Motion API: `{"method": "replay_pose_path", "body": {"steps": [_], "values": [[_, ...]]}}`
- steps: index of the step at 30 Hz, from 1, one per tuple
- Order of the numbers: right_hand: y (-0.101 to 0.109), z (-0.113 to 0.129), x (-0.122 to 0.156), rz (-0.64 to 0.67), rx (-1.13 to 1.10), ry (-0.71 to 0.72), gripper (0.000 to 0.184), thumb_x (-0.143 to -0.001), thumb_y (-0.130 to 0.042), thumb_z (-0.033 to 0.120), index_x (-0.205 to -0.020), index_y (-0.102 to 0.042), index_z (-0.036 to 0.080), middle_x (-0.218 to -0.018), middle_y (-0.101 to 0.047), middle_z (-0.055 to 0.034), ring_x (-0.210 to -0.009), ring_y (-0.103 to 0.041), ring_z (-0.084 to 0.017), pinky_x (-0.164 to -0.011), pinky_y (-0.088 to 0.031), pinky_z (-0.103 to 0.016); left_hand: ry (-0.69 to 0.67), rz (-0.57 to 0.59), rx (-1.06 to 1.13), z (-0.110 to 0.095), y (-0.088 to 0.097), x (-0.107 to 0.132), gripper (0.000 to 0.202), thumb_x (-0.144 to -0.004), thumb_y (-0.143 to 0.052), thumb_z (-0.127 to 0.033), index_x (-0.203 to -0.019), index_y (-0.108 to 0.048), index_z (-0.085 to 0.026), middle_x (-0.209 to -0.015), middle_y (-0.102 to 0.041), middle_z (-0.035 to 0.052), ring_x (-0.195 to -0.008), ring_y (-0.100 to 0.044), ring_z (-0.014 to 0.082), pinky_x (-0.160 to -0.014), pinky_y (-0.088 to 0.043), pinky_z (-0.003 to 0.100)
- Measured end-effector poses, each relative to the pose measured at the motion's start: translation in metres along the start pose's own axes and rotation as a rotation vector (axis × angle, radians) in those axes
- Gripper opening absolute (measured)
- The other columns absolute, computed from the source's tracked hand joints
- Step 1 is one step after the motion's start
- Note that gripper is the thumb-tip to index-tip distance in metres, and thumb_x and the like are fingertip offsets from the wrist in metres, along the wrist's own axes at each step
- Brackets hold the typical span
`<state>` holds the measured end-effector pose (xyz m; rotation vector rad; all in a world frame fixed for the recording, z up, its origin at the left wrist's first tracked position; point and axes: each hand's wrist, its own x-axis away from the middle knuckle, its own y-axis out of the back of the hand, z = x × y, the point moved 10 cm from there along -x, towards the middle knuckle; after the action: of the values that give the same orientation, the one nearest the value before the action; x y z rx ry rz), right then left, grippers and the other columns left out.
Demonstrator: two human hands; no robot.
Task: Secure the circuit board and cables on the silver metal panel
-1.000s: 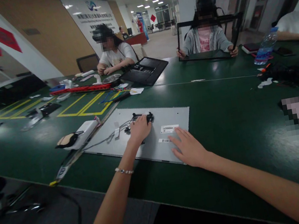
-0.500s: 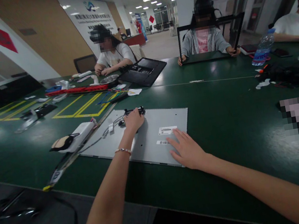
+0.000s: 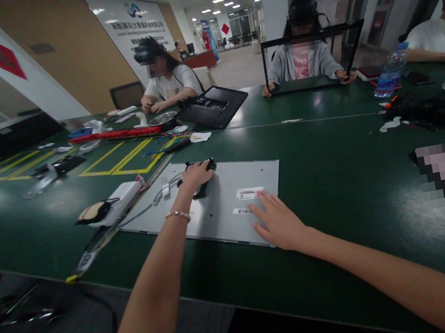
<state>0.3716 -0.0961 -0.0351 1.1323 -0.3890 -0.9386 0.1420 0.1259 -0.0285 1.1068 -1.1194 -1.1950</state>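
Note:
A flat silver-grey metal panel [image 3: 241, 174] lies on the green table in front of me, with two white labels [image 3: 249, 192] near its right side. On its upper part sits a black bracket [image 3: 200, 193], partly covered by my left hand [image 3: 199, 174]. The fingers of that hand are curled over the bracket, their tips partly hidden. My right hand [image 3: 280, 221] rests with spread fingers on the panel's right edge, beside the labels, and holds nothing. A grey cable [image 3: 155, 200] runs from near the bracket across the panel's left side.
Left of the panel are a white power strip [image 3: 124, 194] and a dark cable. Across the table, one person holds a black frame [image 3: 265, 67]; another sits behind a black monitor back [image 3: 216, 105]. A water bottle [image 3: 393, 70] and black cables [image 3: 432, 109] lie to the right.
My left hand has turned and flattened slightly over the bracket, showing more of the black part below it. The left forearm has shifted a little left. My right hand stays in place.

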Motion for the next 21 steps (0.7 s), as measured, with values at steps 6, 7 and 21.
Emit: {"method": "replay_pose_path", "body": {"steps": [6, 7, 21], "values": [[0.002, 0.000, 0.000, -0.008, 0.005, 0.001, 0.054, -0.098, -0.037, 0.040, -0.144, -0.043, 0.013, -0.157, -0.026, -0.0195, -0.146, -0.017, -0.033, -0.116, -0.020, -0.049, -0.062, -0.120, 0.127, 0.018, 0.016, -0.004, 0.066, -0.088, -0.048, -0.046, -0.143, -0.043, -0.010, -0.142, -0.049, 0.0162, -0.128, -0.048, 0.0300, -0.105, -0.037, 0.036], [0.002, 0.001, 0.000, -0.009, 0.005, 0.004, 0.054, -0.098, -0.036, 0.041, -0.144, -0.043, 0.013, -0.157, -0.026, -0.0195, -0.146, -0.017, -0.033, -0.116, -0.020, -0.049, -0.074, -0.179, 0.140, 0.027, 0.023, -0.001, 0.063, -0.089, -0.046, -0.042, -0.142, -0.044, -0.008, -0.142, -0.049, 0.0160, -0.129, -0.047, 0.0278, -0.107, -0.035, 0.033], [-0.001, 0.000, -0.002, -0.012, 0.013, 0.000, 0.054, -0.097, -0.038, 0.040, -0.144, -0.043, 0.014, -0.157, -0.028, -0.0160, -0.145, -0.020, -0.033, -0.116, -0.022, -0.052, -0.093, -0.148, 0.005, 0.129, 0.004, 0.084, 0.043, -0.089, -0.050, -0.032, -0.127, -0.060, -0.012, -0.124, -0.064, 0.0139, -0.110, -0.060, 0.0273, -0.100, -0.040, 0.037]]}}
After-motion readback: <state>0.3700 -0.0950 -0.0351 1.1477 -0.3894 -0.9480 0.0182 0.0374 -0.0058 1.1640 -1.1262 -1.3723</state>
